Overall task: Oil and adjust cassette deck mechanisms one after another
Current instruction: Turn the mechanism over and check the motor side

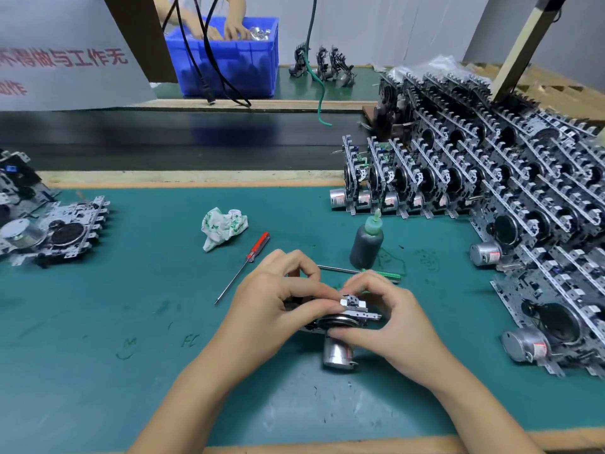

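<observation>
A cassette deck mechanism (pixel 340 335) with a silver motor at its near end stands on the green mat in front of me. My left hand (pixel 278 303) grips its left side, fingers curled over the top. My right hand (pixel 383 316) holds its right side, thumb and fingers pinching the metal frame. A dark oil bottle (pixel 366 244) with a green nozzle stands upright just behind my hands. A red-handled screwdriver (pixel 252 257) lies to the left of the bottle. A green-handled screwdriver (pixel 379 273) lies behind my right hand.
Stacked rows of mechanisms (pixel 491 178) fill the right side of the mat. More mechanisms (pixel 59 231) lie at the far left. A crumpled cloth (pixel 222 227) sits mid-mat. Across a dark conveyor belt (pixel 180 139), another person's hands reach into a blue bin (pixel 242 70).
</observation>
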A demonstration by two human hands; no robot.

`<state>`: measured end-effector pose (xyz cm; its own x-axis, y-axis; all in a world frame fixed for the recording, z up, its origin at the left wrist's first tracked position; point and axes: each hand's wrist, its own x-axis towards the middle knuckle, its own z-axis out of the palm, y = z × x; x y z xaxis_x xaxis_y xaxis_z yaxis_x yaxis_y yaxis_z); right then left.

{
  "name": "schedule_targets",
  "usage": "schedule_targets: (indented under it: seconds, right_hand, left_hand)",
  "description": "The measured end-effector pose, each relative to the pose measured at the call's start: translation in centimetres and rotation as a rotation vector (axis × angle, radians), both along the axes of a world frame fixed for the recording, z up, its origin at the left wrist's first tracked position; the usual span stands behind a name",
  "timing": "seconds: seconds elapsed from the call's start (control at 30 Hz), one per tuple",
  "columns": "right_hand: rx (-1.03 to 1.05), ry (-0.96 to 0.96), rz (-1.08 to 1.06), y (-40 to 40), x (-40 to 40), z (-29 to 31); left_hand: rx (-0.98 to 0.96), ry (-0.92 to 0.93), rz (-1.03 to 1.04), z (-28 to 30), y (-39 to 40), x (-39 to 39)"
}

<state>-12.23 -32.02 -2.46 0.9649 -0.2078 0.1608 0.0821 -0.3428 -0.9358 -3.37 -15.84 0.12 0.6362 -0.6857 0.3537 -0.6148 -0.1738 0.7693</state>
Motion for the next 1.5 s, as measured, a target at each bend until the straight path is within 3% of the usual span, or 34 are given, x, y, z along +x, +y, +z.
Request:
schedule_targets:
  seconds: [0.27,0.47,0.6,0.83,0.97,1.17,1.5]
  right_hand:
    - [-0.046,-0.029,0.019,0.0,-0.4,0.0]
    - [-0.637,-0.056,-0.134,-1.5,-2.5,-0.8]
    - [-0.825,-0.088,-0.157,-1.6,-2.9,-1.3]
    - [-0.793,-0.026,-0.110,-2.0,-3.3,-0.8]
    - [-0.424,0.065,-0.067,-1.8,-3.0,0.0]
    - [-0.047,-0.005,0.013,-0.1,-0.7,0.3]
    - [0.079,0.009,0.009,-0.8,-0.1,0.0]
  left_hand:
    - [-0.001,-0.045,0.044,-0.1,-0.1,0.0]
    - [0.013,-0.006,0.043,0.3,-0.2,-0.2]
    - [0.017,-0.012,0.047,0.2,-0.1,-0.2]
    - [0.013,-0.006,0.047,0.1,-0.1,-0.2]
    - [0.014,-0.001,0.048,0.0,0.0,-0.2]
    - [0.021,-0.011,0.052,0.0,0.0,-0.2]
    - [0.041,-0.019,0.056,0.1,-0.2,-0.2]
